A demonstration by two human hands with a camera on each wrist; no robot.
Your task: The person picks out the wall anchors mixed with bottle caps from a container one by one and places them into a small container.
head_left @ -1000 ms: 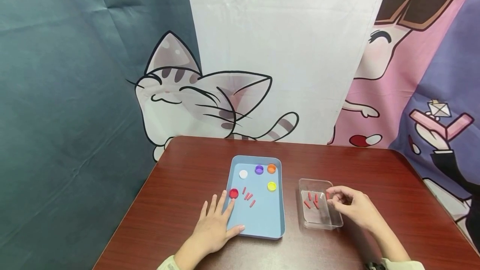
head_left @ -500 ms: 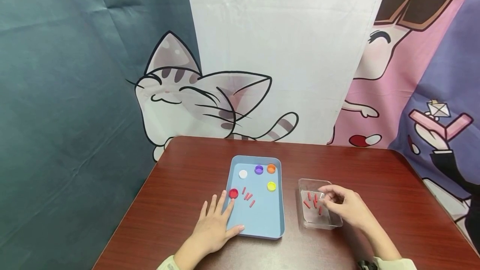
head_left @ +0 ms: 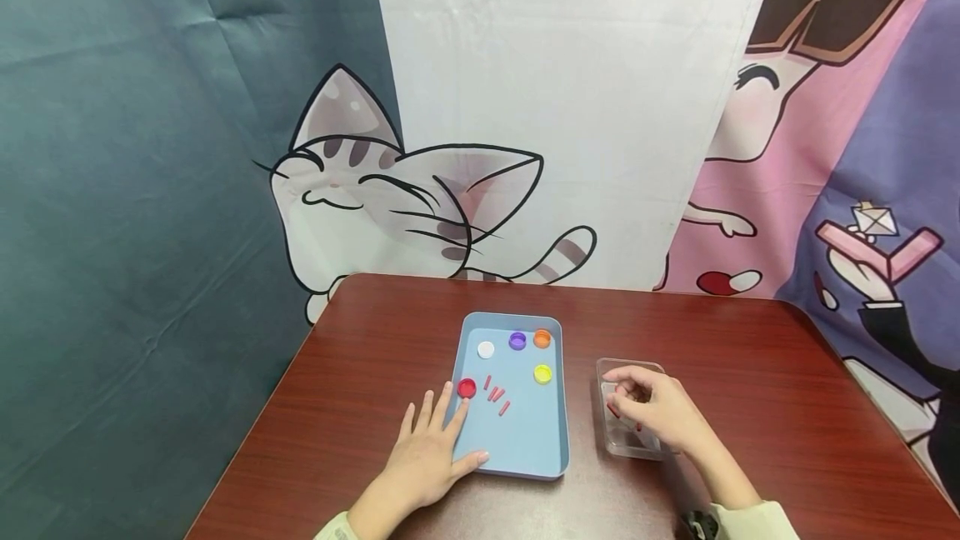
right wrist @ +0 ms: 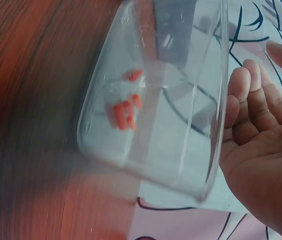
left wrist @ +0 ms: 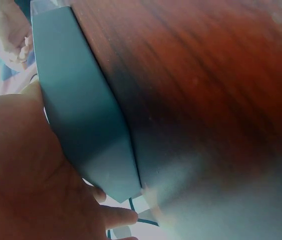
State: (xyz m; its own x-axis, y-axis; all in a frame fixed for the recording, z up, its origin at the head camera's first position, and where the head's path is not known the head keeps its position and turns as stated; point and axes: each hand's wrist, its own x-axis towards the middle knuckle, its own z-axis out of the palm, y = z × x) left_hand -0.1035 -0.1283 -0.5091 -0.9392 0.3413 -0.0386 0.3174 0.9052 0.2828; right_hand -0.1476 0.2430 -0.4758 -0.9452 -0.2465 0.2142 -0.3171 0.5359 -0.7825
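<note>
My left hand (head_left: 426, 457) lies with fingers spread at the near left edge of a light blue tray (head_left: 525, 448); its thumb overlaps the rim. In the left wrist view the tray's side wall (left wrist: 81, 95) runs along the palm. On the tray lie a red cap (head_left: 467, 388) close to my left index finger and several short red sticks (head_left: 504, 408). My right hand (head_left: 663, 411) hovers over a clear plastic box (head_left: 619, 448), fingers loosely bent, no stick visible between them. Several red sticks (right wrist: 120, 116) lie in the box, partly hidden by that hand in the head view.
White (head_left: 486, 349), purple (head_left: 517, 341), orange (head_left: 542, 338) and yellow (head_left: 542, 373) caps sit in the tray's far half. Tray and box stand apart on a dark red wooden table (head_left: 375, 332). A curtain with cartoon prints (head_left: 480, 107) hangs behind.
A red stick by my right fingertips a second ago came to lie in the clear box. My right hand has since moved left across the box. My left hand stays put.
</note>
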